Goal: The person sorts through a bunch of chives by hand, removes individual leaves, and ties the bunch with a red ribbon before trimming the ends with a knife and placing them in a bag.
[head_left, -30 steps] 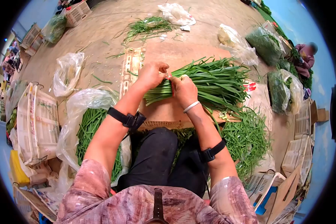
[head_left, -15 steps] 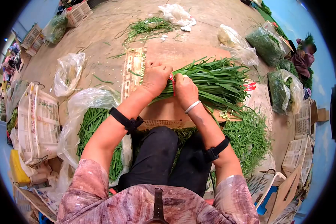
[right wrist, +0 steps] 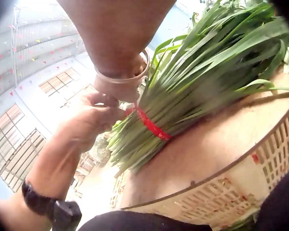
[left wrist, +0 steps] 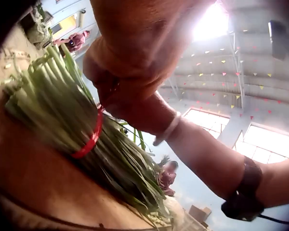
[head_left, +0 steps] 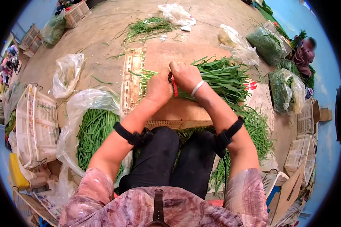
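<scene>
A thick bundle of garlic chives (head_left: 225, 81) lies on a brown board (head_left: 185, 109), pale stem ends to the left and dark leaves fanned to the right. Round its stem part runs a red tie (left wrist: 90, 144), a flat band that also shows in the right wrist view as a red strip (right wrist: 151, 126). My left hand (head_left: 159, 87) and right hand (head_left: 187, 76) meet above the bundle, fingers curled at the top of the tie, pinching its ends. The fingertips are partly hidden by the hands themselves. A white bracelet (head_left: 197, 88) circles my right wrist.
The board rests on a plastic crate (head_left: 131, 89) before my knees. Left stands a clear bag (head_left: 74, 125) of chives; loose greens (head_left: 259, 132) are heaped at the right. Plastic bags (head_left: 236, 43) and scattered leaves (head_left: 146, 30) lie on the floor. Another person (head_left: 304, 56) sits far right.
Both hands stay at the tie. The left hand has turned and come nearer my body; the right hand has shifted up over the bundle. The band is drawn round the stems throughout.
</scene>
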### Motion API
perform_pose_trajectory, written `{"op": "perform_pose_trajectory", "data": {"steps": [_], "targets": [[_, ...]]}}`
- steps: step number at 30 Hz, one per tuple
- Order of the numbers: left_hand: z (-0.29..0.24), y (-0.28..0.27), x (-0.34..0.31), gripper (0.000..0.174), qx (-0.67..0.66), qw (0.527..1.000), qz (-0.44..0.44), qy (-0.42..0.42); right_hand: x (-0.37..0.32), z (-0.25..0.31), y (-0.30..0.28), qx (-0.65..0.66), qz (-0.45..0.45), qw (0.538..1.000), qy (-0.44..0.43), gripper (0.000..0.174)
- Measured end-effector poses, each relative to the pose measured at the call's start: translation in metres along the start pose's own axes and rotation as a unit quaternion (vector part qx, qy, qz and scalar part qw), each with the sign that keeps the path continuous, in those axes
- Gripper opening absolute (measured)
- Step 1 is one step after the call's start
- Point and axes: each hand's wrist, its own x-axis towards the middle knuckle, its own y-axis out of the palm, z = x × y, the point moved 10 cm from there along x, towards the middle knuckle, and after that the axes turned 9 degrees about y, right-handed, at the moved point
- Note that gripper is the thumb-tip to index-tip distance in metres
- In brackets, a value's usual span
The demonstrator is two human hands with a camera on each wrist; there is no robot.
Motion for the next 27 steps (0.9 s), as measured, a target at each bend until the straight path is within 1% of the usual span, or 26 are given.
{"op": "perform_pose_trajectory", "data": {"steps": [1, 2, 3, 4, 5, 6, 7, 8, 10, 11, 12, 13, 14, 15, 16, 17, 18, 19, 20, 21, 22, 23, 24, 26, 27], "targets": [[-0.002, -0.002, -0.002, 0.024, -0.013, 1.000, -0.024, -0.013, 0.003, 0.003, 0.006, 0.029, 0.023, 0.999, -0.036, 0.015], [-0.002, 0.004, -0.003, 0.024, -0.012, 1.000, -0.024, -0.014, 0.006, 0.007, 0.011, 0.058, 0.046, 0.995, -0.072, 0.017], [0.000, 0.005, -0.005, 0.023, -0.050, 0.997, -0.052, -0.030, 0.009, 0.007, 0.015, 0.099, 0.061, 0.990, -0.082, 0.026], [0.004, 0.006, -0.007, 0.022, -0.088, 0.992, -0.080, -0.046, 0.012, 0.005, 0.018, 0.101, 0.062, 0.990, -0.083, 0.026], [0.004, 0.008, -0.010, 0.020, -0.105, 0.989, -0.097, -0.049, 0.012, 0.007, 0.022, 0.130, 0.083, 0.983, -0.102, 0.029], [0.004, 0.012, -0.011, 0.020, -0.103, 0.988, -0.098, -0.051, 0.012, 0.009, 0.026, 0.160, 0.103, 0.974, -0.121, 0.033], [0.002, 0.015, -0.012, 0.019, -0.126, 0.985, -0.112, -0.042, 0.014, 0.008, 0.031, 0.166, 0.113, 0.972, -0.120, 0.038], [0.001, 0.018, -0.014, 0.019, -0.148, 0.980, -0.125, -0.033, 0.014, 0.006, 0.034, 0.169, 0.114, 0.971, -0.122, 0.038], [0.001, 0.028, -0.021, 0.020, -0.127, 0.985, -0.104, -0.052, 0.011, 0.006, 0.033, 0.183, 0.101, 0.969, -0.132, 0.035], [-0.004, 0.034, -0.022, 0.020, -0.085, 0.993, -0.079, -0.026, 0.016, -0.002, 0.047, 0.199, 0.143, 0.967, -0.074, 0.032], [-0.011, 0.036, -0.022, 0.019, -0.043, 0.998, -0.056, 0.001, 0.015, 0.000, 0.051, 0.203, 0.144, 0.965, -0.077, 0.032], [-0.015, 0.034, -0.023, 0.020, -0.061, 0.996, -0.053, 0.022, 0.017, -0.007, 0.054, 0.216, 0.144, 0.964, -0.049, 0.030], [-0.016, 0.029, -0.029, 0.020, -0.060, 0.996, -0.057, 0.021, 0.020, -0.015, 0.057, 0.227, 0.145, 0.963, -0.021, 0.029], [-0.024, 0.033, -0.037, 0.020, -0.077, 0.997, 0.024, 0.018, 0.020, -0.015, 0.040, 0.206, 0.116, 0.971, -0.019, 0.030], [-0.030, 0.043, -0.046, 0.020, -0.093, 0.990, 0.106, 0.016, 0.021, -0.017, 0.042, 0.207, 0.116, 0.971, -0.023, 0.030], [-0.028, 0.043, -0.051, 0.020, -0.091, 0.990, 0.105, 0.015, 0.023, -0.019, 0.039, 0.230, 0.091, 0.969, -0.024, 0.032], [-0.016, 0.073, -0.070, 0.024, -0.272, 0.935, 0.204, -0.100, 0.025, -0.019, 0.034, 0.253, 0.067, 0.965, -0.024, 0.034], [-0.015, 0.099, -0.095, 0.030, -0.438, 0.825, 0.291, -0.209, 0.027, -0.022, 0.049, 0.281, 0.152, 0.947, 0.021, 0.033], [-0.006, 0.103, -0.097, 0.030, -0.436, 0.826, 0.289, -0.210, 0.030, -0.018, 0.053, 0.282, 0.151, 0.947, 0.020, 0.033], [0.009, 0.117, -0.106, 0.035, -0.547, 0.729, 0.259, -0.318, 0.026, -0.010, 0.073, 0.226, 0.218, 0.949, 0.003, 0.036], [0.015, 0.126, -0.114, 0.041, -0.641, 0.608, 0.221, -0.413, 0.020, -0.006, 0.095, 0.166, 0.283, 0.945, -0.014, 0.042], [0.024, 0.129, -0.113, 0.049, -0.658, 0.584, 0.189, -0.437, 0.017, 0.000, 0.103, 0.159, 0.292, 0.942, -0.043, 0.052], [0.025, 0.131, -0.111, 0.049, -0.660, 0.584, 0.186, -0.434, 0.018, 0.001, 0.097, 0.155, 0.291, 0.943, -0.046, 0.052], [0.031, 0.126, -0.109, 0.050, -0.655, 0.612, 0.140, -0.420, 0.014, -0.004, 0.078, 0.189, 0.286, 0.939, 0.024, 0.048], [0.027, 0.115, -0.106, 0.054, -0.636, 0.653, 0.121, -0.392, 0.012, -0.007, 0.072, 0.206, 0.251, 0.945, 0.029, 0.042]]}}
